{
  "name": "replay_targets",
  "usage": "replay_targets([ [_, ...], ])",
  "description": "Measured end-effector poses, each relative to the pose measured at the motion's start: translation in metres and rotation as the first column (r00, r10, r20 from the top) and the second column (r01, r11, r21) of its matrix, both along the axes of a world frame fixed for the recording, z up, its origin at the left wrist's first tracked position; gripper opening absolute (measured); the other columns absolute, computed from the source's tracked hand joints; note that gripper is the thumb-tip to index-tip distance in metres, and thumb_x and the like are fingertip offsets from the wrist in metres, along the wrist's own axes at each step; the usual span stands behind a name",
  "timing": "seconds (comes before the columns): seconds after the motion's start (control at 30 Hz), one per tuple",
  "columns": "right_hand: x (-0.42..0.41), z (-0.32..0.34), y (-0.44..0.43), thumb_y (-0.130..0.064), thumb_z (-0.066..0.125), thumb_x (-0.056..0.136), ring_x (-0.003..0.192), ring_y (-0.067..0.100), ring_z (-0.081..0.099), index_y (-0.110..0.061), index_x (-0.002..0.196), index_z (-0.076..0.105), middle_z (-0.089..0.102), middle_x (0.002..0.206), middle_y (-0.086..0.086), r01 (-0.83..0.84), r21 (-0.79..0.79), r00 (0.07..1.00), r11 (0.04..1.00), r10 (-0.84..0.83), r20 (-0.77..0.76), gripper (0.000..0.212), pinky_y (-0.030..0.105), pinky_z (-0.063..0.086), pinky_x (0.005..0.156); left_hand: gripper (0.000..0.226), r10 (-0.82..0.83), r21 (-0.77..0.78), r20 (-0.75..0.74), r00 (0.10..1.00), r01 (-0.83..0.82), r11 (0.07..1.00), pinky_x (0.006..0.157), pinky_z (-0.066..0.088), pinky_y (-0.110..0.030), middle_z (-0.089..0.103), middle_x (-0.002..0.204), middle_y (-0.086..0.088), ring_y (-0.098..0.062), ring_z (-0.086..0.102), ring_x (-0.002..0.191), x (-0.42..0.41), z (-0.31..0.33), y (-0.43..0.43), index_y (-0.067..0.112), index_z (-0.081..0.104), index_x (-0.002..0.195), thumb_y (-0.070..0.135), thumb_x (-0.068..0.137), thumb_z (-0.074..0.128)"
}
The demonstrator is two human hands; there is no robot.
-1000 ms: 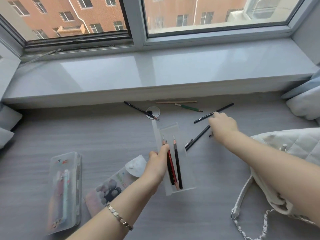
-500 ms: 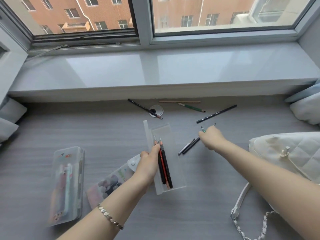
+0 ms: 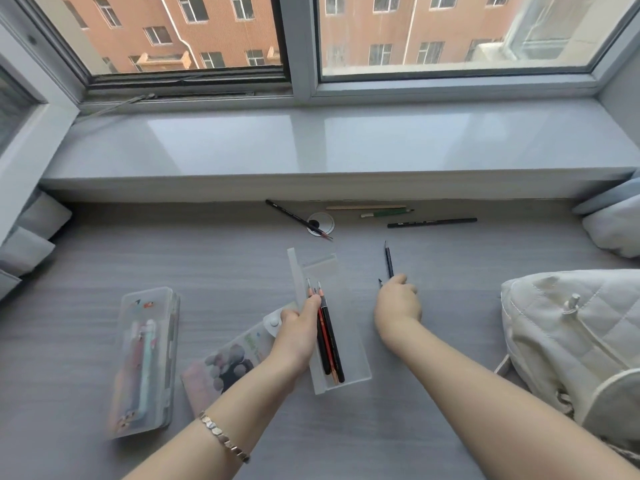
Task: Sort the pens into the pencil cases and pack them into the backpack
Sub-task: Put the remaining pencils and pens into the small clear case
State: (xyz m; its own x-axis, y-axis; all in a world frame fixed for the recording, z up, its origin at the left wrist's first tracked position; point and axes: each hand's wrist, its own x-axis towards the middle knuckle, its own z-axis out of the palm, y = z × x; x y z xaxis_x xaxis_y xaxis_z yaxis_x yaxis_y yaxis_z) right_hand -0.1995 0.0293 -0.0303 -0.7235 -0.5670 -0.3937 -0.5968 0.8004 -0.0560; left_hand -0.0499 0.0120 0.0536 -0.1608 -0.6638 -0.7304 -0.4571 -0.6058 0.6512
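The left hand (image 3: 298, 329) grips the open clear case (image 3: 349, 341) on the worktop (image 3: 225, 265) — red and black pencils (image 3: 329, 344) lie inside. Just beside the case, the right hand (image 3: 398, 303) pinches dark pencils (image 3: 389, 261). The backpack (image 3: 571, 341) sits far right.

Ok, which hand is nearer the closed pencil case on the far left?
Left. The left hand holds the open case, right of the closed pencil case; the right hand is farther right, gripping dark pencils.
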Motion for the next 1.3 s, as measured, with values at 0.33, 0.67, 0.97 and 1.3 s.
replay_targets([
  [0.33,-0.011,-0.012,0.059,0.004,0.054,0.08,0.057,0.042,0.062,0.008,0.101,0.053,0.062,0.071,0.028,-0.211,-0.361,0.971,0.909,0.237,0.031,0.022,0.039,0.05,0.043,0.093,-0.053,-0.011,0.006,0.999,0.053,0.999,0.098,0.045,-0.044,0.064,0.112,-0.002,-0.023,0.059,0.104,0.005,-0.008,0.012,0.014,0.049,0.124,0.074,0.053,0.043],
  [0.67,-0.015,0.012,0.077,-0.066,0.034,0.086,0.071,-0.007,0.058,-0.052,0.087,0.042,0.06,0.071,-0.019,0.303,-0.91,0.944,0.283,0.045,0.328,0.016,0.011,0.044,0.072,0.055,-0.029,-0.02,0.013,0.999,0.029,0.999,0.083,0.033,-0.03,0.045,0.087,0.013,-0.018,0.045,0.1,0.002,-0.012,0.018,0.009,0.04,0.126,0.051,0.091,0.041],
  [0.97,-0.005,0.014,0.079,-0.03,0.038,0.098,0.041,0.001,0.048,-0.023,0.077,0.041,0.042,0.056,0.0,0.514,-0.741,0.819,0.432,0.011,0.574,0.023,0.027,0.047,0.056,0.046,-0.061,-0.009,0.019,0.998,0.062,0.998,0.084,0.032,-0.03,0.045,0.097,0.006,-0.017,0.043,0.1,0.003,-0.009,0.017,0.014,0.036,0.119,0.051,0.091,0.04],
  [1.3,0.055,0.077,0.051,-0.019,0.035,0.098,0.108,0.032,0.054,-0.006,0.103,0.05,0.056,0.115,0.018,-0.269,-0.247,0.885,0.931,0.34,0.317,0.02,0.035,0.042,0.082,0.087,-0.017,0.053,-0.023,1.0,0.019,0.998,0.092,0.05,-0.048,0.059,0.105,-0.006,-0.027,0.06,0.104,-0.011,-0.003,0.022,0.005,0.021,0.137,0.064,0.078,0.045],
])
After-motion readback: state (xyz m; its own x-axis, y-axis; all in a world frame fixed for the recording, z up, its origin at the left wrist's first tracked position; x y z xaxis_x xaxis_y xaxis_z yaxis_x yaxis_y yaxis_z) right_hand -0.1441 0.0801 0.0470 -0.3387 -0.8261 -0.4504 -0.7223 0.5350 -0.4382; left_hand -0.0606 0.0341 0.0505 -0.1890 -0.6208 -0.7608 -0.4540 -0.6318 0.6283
